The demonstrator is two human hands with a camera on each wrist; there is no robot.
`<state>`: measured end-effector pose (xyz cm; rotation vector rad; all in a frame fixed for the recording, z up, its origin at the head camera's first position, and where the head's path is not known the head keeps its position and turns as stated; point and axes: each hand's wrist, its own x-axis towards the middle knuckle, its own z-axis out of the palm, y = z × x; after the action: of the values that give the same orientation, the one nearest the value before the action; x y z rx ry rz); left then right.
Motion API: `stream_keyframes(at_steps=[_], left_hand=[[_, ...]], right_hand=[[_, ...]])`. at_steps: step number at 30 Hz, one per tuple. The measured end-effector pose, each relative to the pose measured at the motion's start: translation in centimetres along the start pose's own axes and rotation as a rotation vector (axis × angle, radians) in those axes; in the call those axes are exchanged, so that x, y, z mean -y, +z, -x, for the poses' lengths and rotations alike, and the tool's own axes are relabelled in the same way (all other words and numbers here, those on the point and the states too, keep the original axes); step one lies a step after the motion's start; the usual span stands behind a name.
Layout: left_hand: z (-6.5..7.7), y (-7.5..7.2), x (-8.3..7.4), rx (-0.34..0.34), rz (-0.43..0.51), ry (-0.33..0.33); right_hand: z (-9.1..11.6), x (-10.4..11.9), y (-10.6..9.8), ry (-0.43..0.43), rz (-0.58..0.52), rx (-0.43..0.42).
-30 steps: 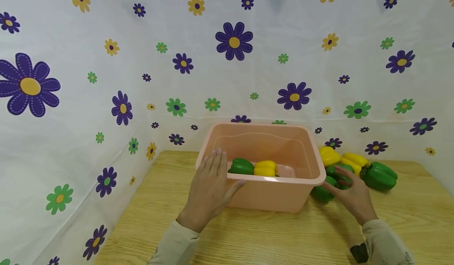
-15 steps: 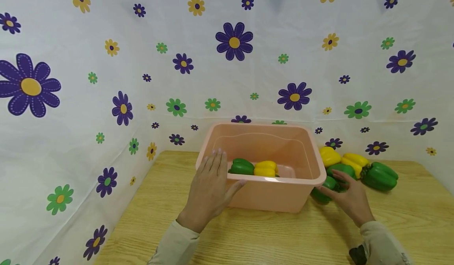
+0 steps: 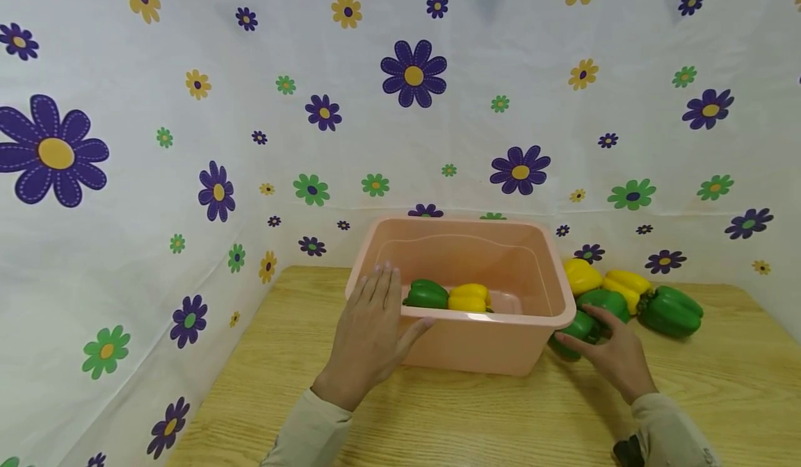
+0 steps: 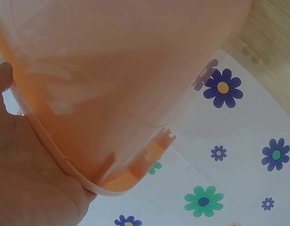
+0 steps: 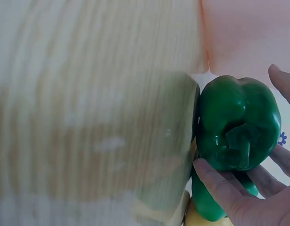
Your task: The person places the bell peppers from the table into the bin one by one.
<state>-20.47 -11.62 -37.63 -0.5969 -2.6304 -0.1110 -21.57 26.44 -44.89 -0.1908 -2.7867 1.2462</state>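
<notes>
My left hand [image 3: 369, 328] rests on the near left rim of a pink plastic tub [image 3: 463, 345]. Its fingers lie straight over the edge and the thumb points right along the front. My right hand [image 3: 619, 359] is spread around a green bell pepper [image 3: 577, 328] beside the tub's right end. In the right wrist view, fingertips sit at the lower side of this green pepper [image 5: 239, 122], stem facing the camera, while the thumb stands apart from it. Inside the tub lie another green bell pepper [image 3: 427, 293] and a yellow bell pepper [image 3: 469, 297].
Behind my right hand are more green peppers [image 3: 672, 312] and yellow peppers [image 3: 580, 276], grouped on the wooden table [image 3: 475, 418]. A flower-print sheet [image 3: 350, 133] hangs behind and to the left. Something dark [image 3: 628, 451] shows by the right cuff.
My right hand has shifted slightly left and lower, from over the green peppers to around the nearest one. The left hand, tub and peppers have stayed put.
</notes>
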Motion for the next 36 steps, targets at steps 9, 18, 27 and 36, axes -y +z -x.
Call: stream_keyframes(at_steps=[9,18,27,36], left_hand=[[-0.05,0.06,0.01,-0.001,0.006,0.000],[-0.04,-0.01,-0.02,0.006,0.003,-0.006],[-0.01,0.06,0.02,0.004,0.004,-0.009],[0.01,0.04,0.02,-0.002,0.008,-0.005]], right_hand=[[0.01,-0.32,0.27,0.030,0.000,0.009],[-0.04,-0.43,0.33,0.023,0.016,0.019],[-0.08,-0.55,0.25,0.009,0.014,0.044],[-0.08,-0.57,0.15,0.018,-0.002,0.063]])
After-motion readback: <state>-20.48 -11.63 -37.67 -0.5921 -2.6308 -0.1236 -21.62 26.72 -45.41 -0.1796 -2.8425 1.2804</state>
